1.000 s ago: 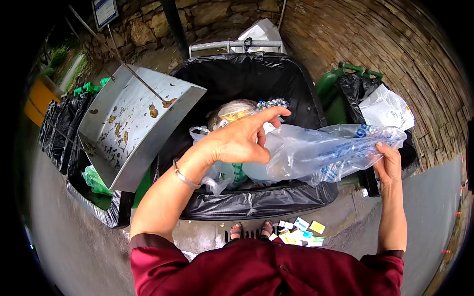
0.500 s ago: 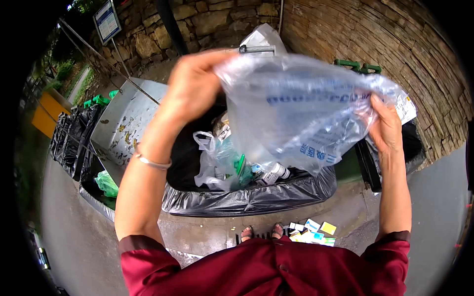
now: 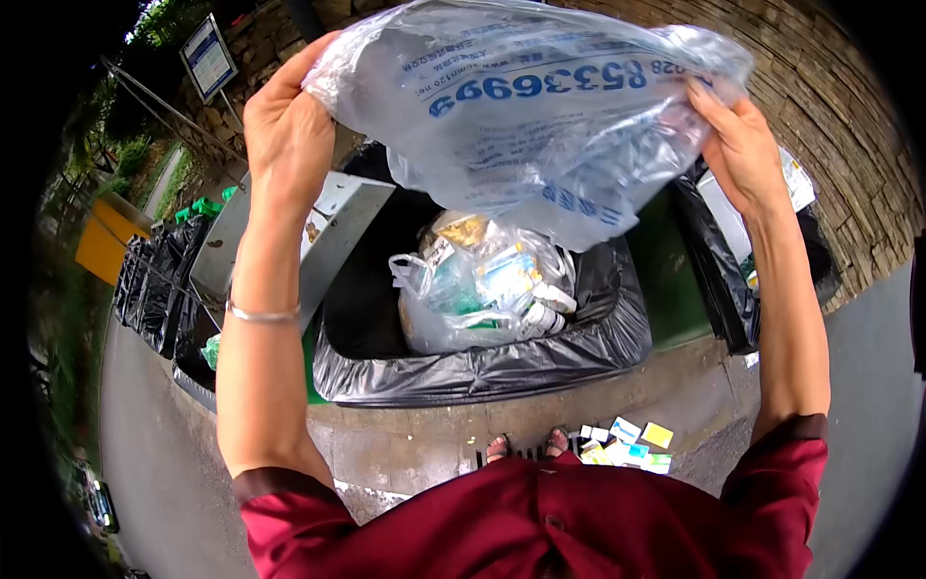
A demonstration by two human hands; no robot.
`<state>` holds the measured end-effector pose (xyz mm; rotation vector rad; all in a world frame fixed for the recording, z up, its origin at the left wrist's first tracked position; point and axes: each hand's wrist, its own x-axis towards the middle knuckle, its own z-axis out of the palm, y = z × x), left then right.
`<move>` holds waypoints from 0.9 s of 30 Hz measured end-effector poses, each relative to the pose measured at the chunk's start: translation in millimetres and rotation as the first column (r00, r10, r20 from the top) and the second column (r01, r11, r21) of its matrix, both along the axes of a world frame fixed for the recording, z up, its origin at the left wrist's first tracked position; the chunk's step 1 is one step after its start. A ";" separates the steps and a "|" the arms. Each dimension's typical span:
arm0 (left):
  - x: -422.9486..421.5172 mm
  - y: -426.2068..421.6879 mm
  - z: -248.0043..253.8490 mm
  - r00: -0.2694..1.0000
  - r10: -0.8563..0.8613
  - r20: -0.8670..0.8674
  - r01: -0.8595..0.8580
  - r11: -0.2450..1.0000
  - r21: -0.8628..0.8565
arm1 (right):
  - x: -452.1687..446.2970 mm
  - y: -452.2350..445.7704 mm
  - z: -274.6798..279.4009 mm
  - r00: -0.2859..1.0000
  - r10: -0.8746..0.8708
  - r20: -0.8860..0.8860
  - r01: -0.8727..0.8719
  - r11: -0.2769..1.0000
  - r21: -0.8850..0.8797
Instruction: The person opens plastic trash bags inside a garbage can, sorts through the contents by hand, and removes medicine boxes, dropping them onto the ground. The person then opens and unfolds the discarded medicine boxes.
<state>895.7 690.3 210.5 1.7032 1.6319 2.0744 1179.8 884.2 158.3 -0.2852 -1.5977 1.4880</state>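
Observation:
A clear plastic bag with blue printing [image 3: 531, 106] is stretched out between my two hands, above a large bin lined with black plastic [image 3: 482, 378]. My left hand [image 3: 289, 130] is closed on the bag's left end, a metal bangle on that wrist. At the bag's right end, my right hand [image 3: 738, 145] pinches the plastic between thumb and fingers. Below the bag, inside the bin, lie a knotted translucent bag with green things [image 3: 449, 309], a white bottle [image 3: 542, 320] and other bagged waste [image 3: 506, 272].
A metal dustpan-like scoop [image 3: 342, 227] leans at the bin's left. Further left are black-lined bins [image 3: 169, 270]. Another black-lined bin [image 3: 719, 280] stands on the right. Small boxes and cards [image 3: 627, 446] lie on the ground by my feet. A signboard [image 3: 207, 58] and stone walls are behind.
My left hand, earlier open over the bin, has taken hold of the bag and pulled it up and left. My right hand has risen, and the bag is now spread wide.

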 end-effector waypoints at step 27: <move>99.2 51.7 0.9 0.127 -0.537 0.834 0.770 0.584 0.259 | 89.7 -115.7 -87.8 0.899 -0.437 -0.034 0.419 0.879 -0.227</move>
